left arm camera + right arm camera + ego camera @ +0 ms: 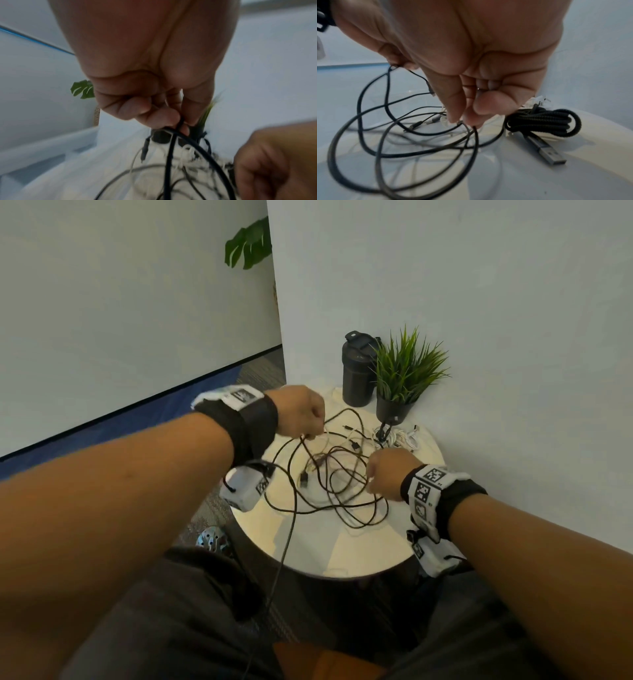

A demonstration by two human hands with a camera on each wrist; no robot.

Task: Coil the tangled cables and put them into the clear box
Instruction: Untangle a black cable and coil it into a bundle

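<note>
Several tangled black cables (329, 487) lie in loose loops in the middle of a round white table (359, 553). My left hand (310, 419) is raised over the tangle's far left side and pinches one black cable (179, 124) between fingertips and thumb. My right hand (371, 474) is at the tangle's right side, its fingertips (453, 117) pinching another black strand (476, 136). A coiled black braided cable (544, 119) with a USB plug (553, 157) lies to the right. Faint clear outlines show under the tangle; I cannot tell whether they are the box.
A black bottle (358, 371) and a potted grass plant (404, 371) stand at the table's back by the wall. White cables (407, 438) are bunched in front of the pot. One black cable (284, 542) hangs off the table's front edge toward my lap.
</note>
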